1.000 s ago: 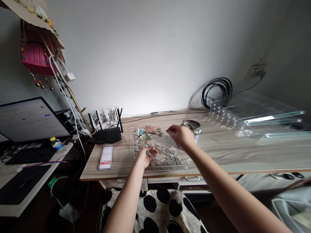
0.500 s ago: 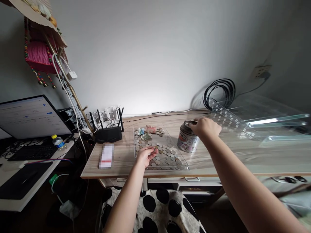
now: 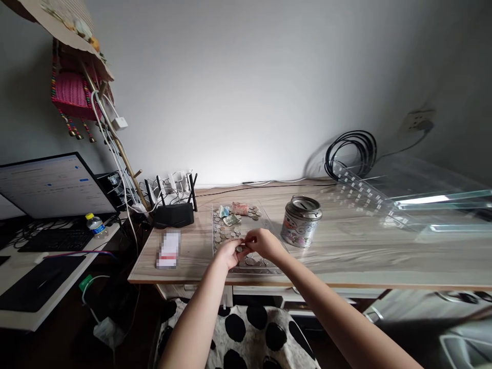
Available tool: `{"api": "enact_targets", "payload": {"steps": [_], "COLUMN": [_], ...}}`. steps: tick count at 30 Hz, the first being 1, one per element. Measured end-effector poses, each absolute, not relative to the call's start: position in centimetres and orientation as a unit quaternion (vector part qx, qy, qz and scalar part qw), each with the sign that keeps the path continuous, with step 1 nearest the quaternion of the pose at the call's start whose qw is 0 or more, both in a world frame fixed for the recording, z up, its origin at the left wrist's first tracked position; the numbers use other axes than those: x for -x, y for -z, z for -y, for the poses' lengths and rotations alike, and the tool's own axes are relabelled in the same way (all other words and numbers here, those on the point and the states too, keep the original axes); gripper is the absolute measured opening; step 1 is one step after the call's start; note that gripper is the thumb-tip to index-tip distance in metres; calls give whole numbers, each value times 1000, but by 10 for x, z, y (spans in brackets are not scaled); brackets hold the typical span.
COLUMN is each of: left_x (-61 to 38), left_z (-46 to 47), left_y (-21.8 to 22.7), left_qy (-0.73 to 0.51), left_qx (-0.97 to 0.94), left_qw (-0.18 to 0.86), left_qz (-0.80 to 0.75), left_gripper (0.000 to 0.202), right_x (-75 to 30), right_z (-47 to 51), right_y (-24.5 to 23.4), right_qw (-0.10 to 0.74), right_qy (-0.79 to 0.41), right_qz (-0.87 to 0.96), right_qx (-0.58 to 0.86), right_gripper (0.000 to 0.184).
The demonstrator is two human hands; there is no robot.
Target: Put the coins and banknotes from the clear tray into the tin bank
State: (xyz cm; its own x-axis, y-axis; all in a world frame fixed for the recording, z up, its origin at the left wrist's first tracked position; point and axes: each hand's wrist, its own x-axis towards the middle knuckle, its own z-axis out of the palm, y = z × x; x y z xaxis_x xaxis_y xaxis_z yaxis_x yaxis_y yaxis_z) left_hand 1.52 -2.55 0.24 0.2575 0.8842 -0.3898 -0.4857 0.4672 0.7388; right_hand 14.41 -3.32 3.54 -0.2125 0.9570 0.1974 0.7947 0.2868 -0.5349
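Note:
Above a shallow clear tray (image 3: 250,224) of scattered coins (image 3: 221,228), my two hands meet at the fingertips. My left hand (image 3: 228,252) is turned partly palm up, its fingers curled around a coin (image 3: 239,249). Reaching in from the right, my right hand (image 3: 266,243) pinches beside the left fingers; whatever lies between its fingertips is hidden. A folded green banknote (image 3: 231,220), a reddish banknote (image 3: 240,208) and a blue one (image 3: 224,210) lie toward the tray's back. Right of the tray stands a patterned tin coin bank (image 3: 301,225) with a slot in its lid.
A black router (image 3: 173,214) and a blurred paper or phone-like item (image 3: 168,249) are on the left of the wooden desk (image 3: 353,256). Clear plastic panels (image 3: 430,205) and coiled black cable (image 3: 350,154) occupy the back right. A monitor (image 3: 57,184) stands farther left.
My right hand has left the top of the tin and moved left to my left hand over the tray. The left hand stays in nearly the same place.

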Motion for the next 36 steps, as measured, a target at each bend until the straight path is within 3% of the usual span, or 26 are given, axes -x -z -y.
{"api": "enact_targets", "payload": {"steps": [5,10,19,24,26,30,33,36], "left_x": [-10,-10,-10,-11,-13,-14,-12,-15], "left_z": [25,27,32,35,35,28,13,-6], "left_y": [1,1,-2,-3,-1,-7,-29,-55], "left_qy": [-441,-455,-462,-472,-485,-495,-488,-473], "left_qx": [-231,-257,-299,-295,-287,-264,-312,-394], "left_qw": [795,773,748,742,738,740,722,694], "left_qz": [-346,-359,-370,-373,-372,-370,-379,-374], "left_gripper": [17,23,12,13,12,12,17,22], "right_x": [-198,-254,-261,-243,-222,-181,-169,-170], "right_z": [28,9,3,22,31,31,17,-2], "right_y": [-81,-114,-106,-94,-85,-66,-65,-75], "right_qw": [370,310,249,398,408,281,267,320], "right_qy": [-14,43,29,161,92,-151,-195,-186], "right_qz": [639,550,554,596,675,838,852,829], "right_qx": [675,774,794,678,607,442,405,420], "right_gripper": [22,20,21,29,30,30,29,29]}}
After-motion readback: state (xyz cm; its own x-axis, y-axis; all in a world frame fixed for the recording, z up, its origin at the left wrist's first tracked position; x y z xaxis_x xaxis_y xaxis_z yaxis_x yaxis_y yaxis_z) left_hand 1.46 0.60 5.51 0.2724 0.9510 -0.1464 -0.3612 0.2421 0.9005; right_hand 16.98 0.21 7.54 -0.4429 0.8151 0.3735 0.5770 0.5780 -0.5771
